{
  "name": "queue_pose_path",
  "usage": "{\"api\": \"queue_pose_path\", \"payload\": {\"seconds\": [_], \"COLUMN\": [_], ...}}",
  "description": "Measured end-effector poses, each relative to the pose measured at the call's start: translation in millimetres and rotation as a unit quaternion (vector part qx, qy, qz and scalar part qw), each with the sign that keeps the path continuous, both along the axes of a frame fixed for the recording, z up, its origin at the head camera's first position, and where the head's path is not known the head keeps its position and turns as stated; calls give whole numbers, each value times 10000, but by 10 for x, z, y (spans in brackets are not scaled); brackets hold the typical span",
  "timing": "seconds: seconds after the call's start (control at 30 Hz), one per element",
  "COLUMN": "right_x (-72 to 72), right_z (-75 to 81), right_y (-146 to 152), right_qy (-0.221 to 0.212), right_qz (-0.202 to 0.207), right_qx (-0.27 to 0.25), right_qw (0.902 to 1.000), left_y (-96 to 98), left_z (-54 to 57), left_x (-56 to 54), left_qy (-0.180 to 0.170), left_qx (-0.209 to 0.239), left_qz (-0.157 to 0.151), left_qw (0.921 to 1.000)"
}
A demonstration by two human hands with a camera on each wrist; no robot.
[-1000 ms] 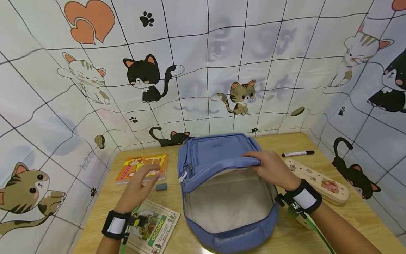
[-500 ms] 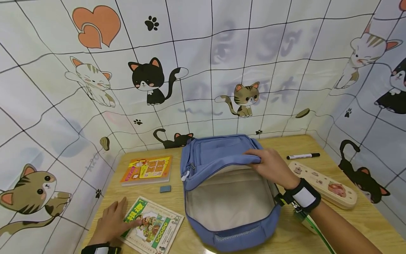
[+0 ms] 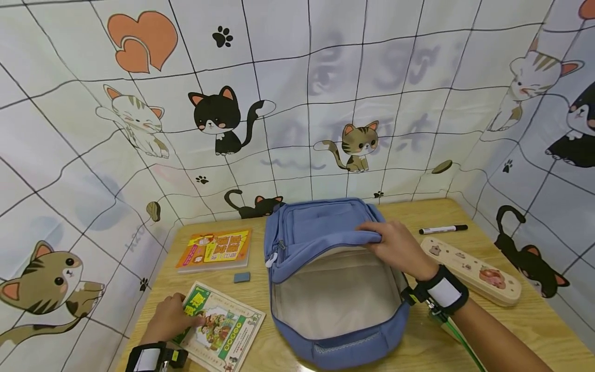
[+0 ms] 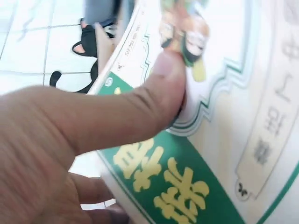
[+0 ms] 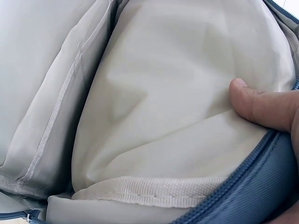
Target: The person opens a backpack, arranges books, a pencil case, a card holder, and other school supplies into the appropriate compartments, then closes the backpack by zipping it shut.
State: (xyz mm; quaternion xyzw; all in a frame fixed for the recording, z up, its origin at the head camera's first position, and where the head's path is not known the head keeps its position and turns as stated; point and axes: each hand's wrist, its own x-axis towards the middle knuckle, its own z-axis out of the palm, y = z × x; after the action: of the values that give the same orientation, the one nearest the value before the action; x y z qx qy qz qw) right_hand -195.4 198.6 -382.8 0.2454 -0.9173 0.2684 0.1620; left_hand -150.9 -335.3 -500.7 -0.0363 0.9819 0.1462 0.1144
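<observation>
A blue backpack (image 3: 321, 217) lies unzipped on the table, its beige lining (image 5: 177, 93) showing. My right hand (image 3: 400, 248) grips the edge of its front flap, thumb on the lining inside and the blue zip edge under it. At the left, my left hand (image 3: 169, 320) pinches a green-and-cream picture book (image 3: 232, 315) by its left edge. In the left wrist view the thumb (image 4: 154, 93) presses on the printed cover, and the fingers (image 4: 93, 196) pass behind the book.
An orange-and-yellow book (image 3: 216, 250) lies at the back left, with a small blue eraser (image 3: 241, 277) in front of it. Right of the backpack are a cream pencil case (image 3: 474, 271) and a black-and-white marker (image 3: 443, 229). A cat-patterned curtain (image 3: 288, 103) surrounds the wooden table (image 3: 409, 212).
My left hand has come down from above the table to the picture book and taken hold of its left edge; the book has shifted slightly. The right hand keeps gripping the flap.
</observation>
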Motion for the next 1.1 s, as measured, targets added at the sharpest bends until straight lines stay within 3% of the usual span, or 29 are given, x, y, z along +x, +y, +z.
{"api": "queue_pose_path", "payload": {"seconds": [0.13, 0.2, 0.27, 0.37, 0.5, 0.57, 0.6, 0.63, 0.73, 0.77, 0.8, 0.9, 1.0, 1.1], "right_x": [-1, 2, 4, 10, 24, 34, 36, 40, 43, 44, 45, 44, 43, 50], "right_z": [-10, -5, 3, 24, 33, 31, 26, 23, 12, 9, 7, 8, 0, -24], "right_y": [-1, -2, 1, 7, 30, 43, 52, 58, 74, 75, 74, 54, 33, 24], "right_qy": [-52, -65, -74, -102, -162, -184, -203, -209, -272, -298, -334, -428, -498, -590], "right_qz": [39, 44, 68, 70, -37, -91, -100, -102, -106, -92, -72, -1, 29, 47], "right_qx": [-11, 26, 38, 59, 102, 129, 123, 117, 54, 17, -22, -112, -116, -65], "right_qw": [10000, 10000, 9999, 9999, 9998, 9997, 9997, 9997, 9996, 9995, 9994, 9990, 9987, 9982], "left_y": [-4, 13, 29, 80, 272, 479, 622, 792, 1407, 1618, 1816, 2266, 2498, 2595], "left_z": [-64, -26, 101, 450, 932, 1071, 1089, 1096, 952, 873, 779, 521, 319, 182], "left_x": [22, 66, 120, 213, 300, 321, 320, 321, 296, 286, 274, 229, 154, 57], "left_qy": [0, -67, -141, -234, -311, -479, -586, -755, -1421, -1701, -1923, -2597, -2992, -3334], "left_qx": [629, 1255, 2041, 3026, 4113, 4758, 5166, 5455, 6244, 6417, 6524, 6608, 6577, 6605], "left_qz": [188, 399, 483, 256, -719, -1146, -1400, -1538, -1823, -1853, -1867, -1649, -1533, -1233], "left_qw": [9978, 9913, 9777, 9525, 9081, 8707, 8427, 8204, 7461, 7245, 7089, 6846, 6741, 6614]}}
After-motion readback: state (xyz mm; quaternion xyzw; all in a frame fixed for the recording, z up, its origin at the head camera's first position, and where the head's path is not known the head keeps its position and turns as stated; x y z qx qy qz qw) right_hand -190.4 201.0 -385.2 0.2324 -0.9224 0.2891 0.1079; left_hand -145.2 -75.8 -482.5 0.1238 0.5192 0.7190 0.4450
